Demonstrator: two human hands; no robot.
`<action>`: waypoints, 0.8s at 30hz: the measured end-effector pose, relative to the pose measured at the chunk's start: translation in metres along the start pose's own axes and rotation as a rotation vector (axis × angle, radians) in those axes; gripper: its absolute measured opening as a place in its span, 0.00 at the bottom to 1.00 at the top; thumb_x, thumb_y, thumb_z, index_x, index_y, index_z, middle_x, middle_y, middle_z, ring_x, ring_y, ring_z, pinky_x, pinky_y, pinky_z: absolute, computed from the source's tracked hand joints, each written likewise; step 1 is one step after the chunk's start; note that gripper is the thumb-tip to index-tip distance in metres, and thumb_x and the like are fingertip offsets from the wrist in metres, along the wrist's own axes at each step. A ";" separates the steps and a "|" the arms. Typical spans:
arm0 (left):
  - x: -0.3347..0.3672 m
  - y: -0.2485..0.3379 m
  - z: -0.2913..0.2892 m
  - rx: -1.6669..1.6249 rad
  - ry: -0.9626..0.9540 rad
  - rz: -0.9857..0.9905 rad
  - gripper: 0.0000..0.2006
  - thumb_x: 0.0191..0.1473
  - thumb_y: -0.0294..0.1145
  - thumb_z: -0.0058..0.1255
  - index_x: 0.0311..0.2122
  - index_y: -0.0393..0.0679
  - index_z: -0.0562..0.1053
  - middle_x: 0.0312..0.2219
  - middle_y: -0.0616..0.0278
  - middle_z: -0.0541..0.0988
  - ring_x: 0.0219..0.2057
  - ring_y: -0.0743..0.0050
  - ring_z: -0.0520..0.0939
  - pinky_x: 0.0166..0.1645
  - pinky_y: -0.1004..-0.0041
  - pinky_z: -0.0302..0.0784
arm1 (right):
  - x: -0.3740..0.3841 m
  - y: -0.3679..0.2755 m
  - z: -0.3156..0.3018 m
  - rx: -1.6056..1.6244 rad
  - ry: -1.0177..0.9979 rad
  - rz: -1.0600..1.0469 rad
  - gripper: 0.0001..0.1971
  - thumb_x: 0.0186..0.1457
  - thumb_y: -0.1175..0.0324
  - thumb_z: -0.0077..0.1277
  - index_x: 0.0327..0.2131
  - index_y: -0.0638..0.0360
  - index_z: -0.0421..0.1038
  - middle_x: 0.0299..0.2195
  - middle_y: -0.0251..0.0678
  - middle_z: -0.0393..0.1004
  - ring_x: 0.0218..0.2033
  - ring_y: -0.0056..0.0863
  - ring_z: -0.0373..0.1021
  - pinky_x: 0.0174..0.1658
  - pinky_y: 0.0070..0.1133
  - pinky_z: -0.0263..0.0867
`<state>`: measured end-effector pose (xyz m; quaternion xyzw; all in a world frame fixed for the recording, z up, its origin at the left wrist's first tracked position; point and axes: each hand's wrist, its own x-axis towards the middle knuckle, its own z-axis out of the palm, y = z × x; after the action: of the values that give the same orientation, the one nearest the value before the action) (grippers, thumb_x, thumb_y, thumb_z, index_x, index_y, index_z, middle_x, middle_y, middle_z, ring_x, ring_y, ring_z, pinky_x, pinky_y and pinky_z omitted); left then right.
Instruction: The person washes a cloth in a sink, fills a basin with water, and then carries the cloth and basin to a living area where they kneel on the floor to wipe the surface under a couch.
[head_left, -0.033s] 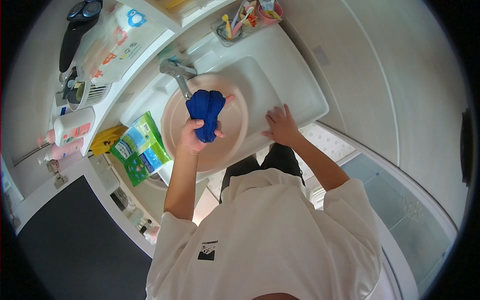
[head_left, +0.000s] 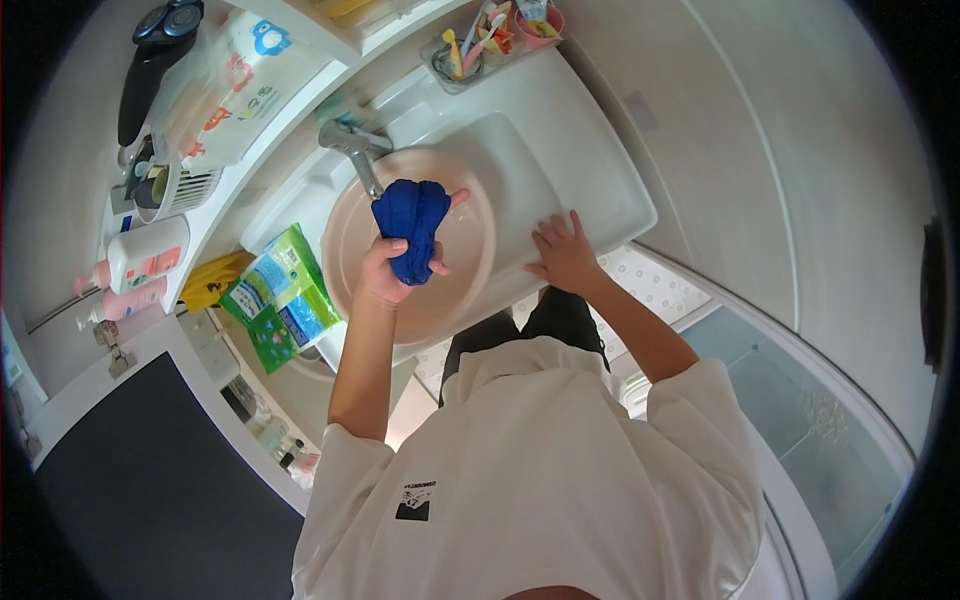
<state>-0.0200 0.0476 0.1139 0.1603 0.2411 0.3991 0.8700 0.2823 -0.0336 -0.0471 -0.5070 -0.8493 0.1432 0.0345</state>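
A bunched dark blue cloth (head_left: 410, 222) lies across the palm of my left hand (head_left: 382, 272), the thumb pressed over its near end. Fingertips of that hand show past the cloth's right side. Both are above a round pale pink basin (head_left: 484, 235), just under the spout of a chrome faucet (head_left: 352, 150). The basin stands in a white sink (head_left: 600, 165); what its bottom holds is partly hidden by the cloth. On the sink's front right edge rests my right hand (head_left: 564, 252), palm down, fingers spread, holding nothing.
Left of the basin leans a green and blue soft package (head_left: 285, 298), beside something yellow (head_left: 213, 280). A shelf on the left bears a white bottle (head_left: 148, 252), a white basket (head_left: 190, 188) and a black shaver (head_left: 158, 70). Toothbrushes (head_left: 470, 50) and a pink cup (head_left: 541, 28) stand at the back.
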 end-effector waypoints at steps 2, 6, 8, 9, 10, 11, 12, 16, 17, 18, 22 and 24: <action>0.003 -0.001 0.002 0.000 -0.007 -0.006 0.40 0.44 0.35 0.54 0.65 0.37 0.56 0.65 0.30 0.54 0.26 0.56 0.82 0.38 0.61 0.83 | -0.007 -0.003 -0.005 0.000 -0.036 0.046 0.31 0.57 0.42 0.48 0.53 0.58 0.73 0.51 0.40 0.70 0.61 0.43 0.58 0.67 0.53 0.41; 0.006 -0.002 0.003 0.009 -0.011 -0.013 0.40 0.45 0.35 0.53 0.65 0.37 0.56 0.65 0.30 0.55 0.27 0.56 0.82 0.38 0.61 0.83 | -0.011 -0.008 -0.028 0.074 -0.121 0.148 0.25 0.56 0.47 0.52 0.49 0.56 0.75 0.54 0.40 0.66 0.60 0.42 0.58 0.65 0.55 0.43; 0.006 -0.004 0.003 0.009 -0.009 -0.013 0.40 0.45 0.35 0.53 0.64 0.36 0.56 0.65 0.29 0.55 0.27 0.56 0.82 0.38 0.61 0.83 | -0.012 -0.006 -0.053 0.143 -0.123 0.159 0.22 0.56 0.51 0.54 0.47 0.55 0.76 0.52 0.40 0.68 0.57 0.42 0.60 0.63 0.52 0.47; 0.006 -0.004 0.003 0.011 -0.010 -0.014 0.40 0.45 0.35 0.53 0.64 0.36 0.56 0.64 0.29 0.56 0.27 0.56 0.82 0.38 0.60 0.83 | -0.013 -0.003 -0.061 0.209 -0.122 0.173 0.18 0.55 0.56 0.56 0.45 0.55 0.77 0.50 0.40 0.70 0.54 0.42 0.62 0.62 0.49 0.52; 0.007 -0.005 0.002 0.012 -0.012 -0.015 0.40 0.45 0.35 0.53 0.64 0.36 0.56 0.64 0.29 0.56 0.27 0.56 0.82 0.38 0.60 0.83 | -0.015 0.002 -0.062 0.209 -0.121 0.174 0.18 0.55 0.56 0.56 0.45 0.55 0.77 0.50 0.40 0.70 0.54 0.42 0.62 0.62 0.49 0.52; 0.007 -0.006 0.000 0.013 -0.007 -0.014 0.40 0.45 0.36 0.53 0.64 0.35 0.57 0.63 0.29 0.58 0.28 0.56 0.82 0.38 0.60 0.83 | -0.017 0.010 -0.063 0.402 0.005 0.199 0.14 0.56 0.60 0.55 0.43 0.56 0.78 0.47 0.39 0.72 0.51 0.38 0.66 0.58 0.42 0.57; 0.007 -0.007 -0.001 0.015 -0.004 -0.014 0.39 0.45 0.36 0.53 0.64 0.34 0.57 0.62 0.29 0.60 0.28 0.56 0.82 0.38 0.60 0.83 | -0.018 0.017 -0.065 0.593 0.133 0.222 0.10 0.58 0.65 0.55 0.41 0.56 0.78 0.45 0.38 0.74 0.48 0.34 0.69 0.55 0.36 0.63; 0.006 -0.009 -0.008 0.055 0.012 -0.051 0.41 0.45 0.39 0.52 0.64 0.33 0.57 0.60 0.31 0.64 0.27 0.60 0.79 0.37 0.60 0.82 | -0.012 0.033 -0.113 1.154 0.111 0.359 0.09 0.62 0.71 0.50 0.43 0.57 0.77 0.43 0.34 0.77 0.44 0.26 0.72 0.49 0.23 0.66; 0.005 -0.011 -0.009 0.056 0.034 -0.043 0.40 0.45 0.38 0.52 0.64 0.33 0.57 0.56 0.33 0.68 0.28 0.60 0.79 0.37 0.60 0.82 | -0.010 0.034 -0.128 1.275 0.095 0.341 0.09 0.62 0.71 0.50 0.44 0.59 0.77 0.41 0.34 0.78 0.43 0.24 0.73 0.47 0.21 0.67; 0.005 -0.012 -0.008 0.056 0.052 -0.037 0.39 0.46 0.38 0.51 0.64 0.33 0.58 0.52 0.35 0.72 0.28 0.59 0.79 0.36 0.60 0.82 | -0.009 0.036 -0.143 1.393 0.080 0.324 0.09 0.63 0.70 0.51 0.45 0.60 0.76 0.39 0.33 0.79 0.41 0.22 0.74 0.45 0.19 0.68; 0.006 -0.014 -0.005 0.015 0.062 -0.038 0.36 0.47 0.38 0.53 0.61 0.31 0.60 0.45 0.38 0.77 0.30 0.57 0.83 0.36 0.61 0.83 | -0.002 0.037 -0.192 1.503 0.034 0.218 0.11 0.63 0.74 0.45 0.47 0.62 0.74 0.46 0.33 0.77 0.46 0.25 0.73 0.48 0.24 0.68; 0.009 -0.014 -0.002 0.059 0.086 -0.060 0.33 0.49 0.38 0.53 0.59 0.32 0.62 0.42 0.43 0.78 0.31 0.56 0.83 0.36 0.61 0.83 | 0.002 0.040 -0.203 1.551 0.124 0.118 0.12 0.63 0.75 0.45 0.47 0.62 0.74 0.47 0.33 0.77 0.47 0.26 0.73 0.48 0.24 0.68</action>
<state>-0.0076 0.0458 0.1029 0.1611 0.2946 0.3720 0.8654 0.3562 0.0281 0.1354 -0.3896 -0.4746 0.6689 0.4190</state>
